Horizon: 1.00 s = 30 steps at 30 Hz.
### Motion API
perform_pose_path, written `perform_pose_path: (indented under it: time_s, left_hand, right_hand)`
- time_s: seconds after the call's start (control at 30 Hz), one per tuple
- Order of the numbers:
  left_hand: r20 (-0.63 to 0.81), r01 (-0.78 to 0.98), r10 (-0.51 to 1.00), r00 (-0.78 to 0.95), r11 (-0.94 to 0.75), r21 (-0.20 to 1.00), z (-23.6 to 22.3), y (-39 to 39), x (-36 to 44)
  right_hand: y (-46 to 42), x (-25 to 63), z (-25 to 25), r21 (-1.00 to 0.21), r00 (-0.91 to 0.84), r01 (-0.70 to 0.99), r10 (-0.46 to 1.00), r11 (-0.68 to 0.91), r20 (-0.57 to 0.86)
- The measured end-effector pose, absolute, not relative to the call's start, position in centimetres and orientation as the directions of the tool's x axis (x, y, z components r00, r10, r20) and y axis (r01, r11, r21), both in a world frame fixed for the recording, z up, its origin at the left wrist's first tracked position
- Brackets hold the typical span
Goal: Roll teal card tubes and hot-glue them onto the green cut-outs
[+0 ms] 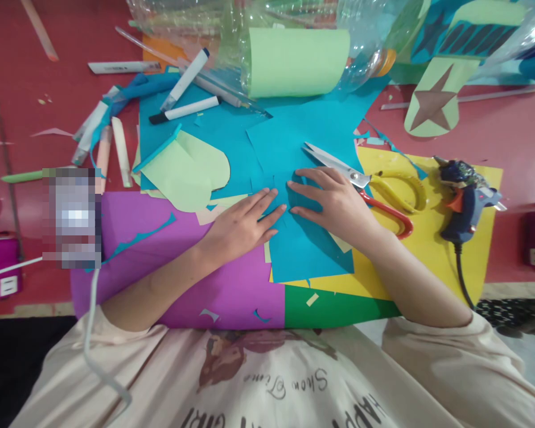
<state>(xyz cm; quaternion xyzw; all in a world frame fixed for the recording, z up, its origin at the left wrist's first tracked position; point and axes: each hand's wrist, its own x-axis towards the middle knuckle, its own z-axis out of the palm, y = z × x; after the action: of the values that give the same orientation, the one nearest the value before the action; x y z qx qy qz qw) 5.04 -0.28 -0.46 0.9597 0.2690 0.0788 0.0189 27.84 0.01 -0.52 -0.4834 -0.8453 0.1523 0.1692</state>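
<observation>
My left hand (245, 221) lies flat, fingers stretched out, its fingertips at the left edge of a blue paper sheet (312, 252). Across from it, my right hand (332, 199) rests on the same sheet with its fingers spread. Neither hand holds anything. Scissors (361, 180) with one yellow and one red handle lie just beyond my right hand, blades apart and partly behind it. Light green paper cutouts (191, 169) are up and left of my left hand. Purple paper (232, 285) spreads beneath my left forearm, yellow paper (455, 249) beneath my right.
A glue gun (466, 205) with a cord sits at the right. Plastic bottles (365, 68), one wrapped in light green paper (298, 62), line the back. Markers (185, 80) are scattered at upper left. A cabled, blurred-out device (74, 217) lies left; a star cutout (434, 101) is upper right.
</observation>
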Motion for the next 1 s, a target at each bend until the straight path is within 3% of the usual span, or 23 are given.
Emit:
perform_pose_path:
  time_s: [0.4, 0.63, 1.0]
  left_hand:
    - [0.193, 0.561, 0.633, 0.75, -0.763, 0.322, -1.3, 0.4, 4.6]
    - [0.238, 0.517, 0.575, 0.782, -0.814, 0.265, -1.4, 0.5, 4.6]
    - [0.186, 0.513, 0.556, 0.81, -0.825, 0.235, -1.6, 0.6, 4.5]
  right_hand:
    - [0.0, 27.8, -0.4, -0.422, -0.475, 0.773, 0.873, 0.473, 0.107]
    - [0.1, 27.8, -0.5, -0.41, -0.471, 0.776, 0.873, 0.479, 0.128]
    - [0.2, 27.9, -0.4, -0.415, -0.477, 0.772, 0.87, 0.482, 0.124]
